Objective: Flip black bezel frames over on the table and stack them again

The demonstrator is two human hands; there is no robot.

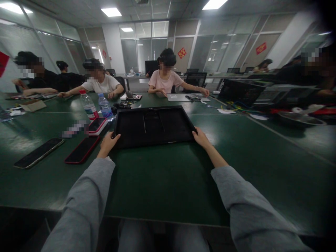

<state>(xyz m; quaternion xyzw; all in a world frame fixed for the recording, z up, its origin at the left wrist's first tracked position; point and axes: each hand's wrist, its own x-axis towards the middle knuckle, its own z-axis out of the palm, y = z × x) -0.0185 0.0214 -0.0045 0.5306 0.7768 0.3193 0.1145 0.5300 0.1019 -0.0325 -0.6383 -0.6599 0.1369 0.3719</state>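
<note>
A flat black panel [153,126] with a raised frame lies on the green table [162,182] in front of me. My left hand [108,143] grips its near left corner, thumb on top. My right hand [201,137] holds its near right corner, fingers curled on the edge. Both arms are in grey sleeves and stretched forward.
Left of the panel lie a red-cased phone [82,149], a dark phone [39,152] and a pink-cased phone [97,125], with two water bottles [88,105] behind. Several people sit at the far side. A laptop [240,91] and cables lie at the right.
</note>
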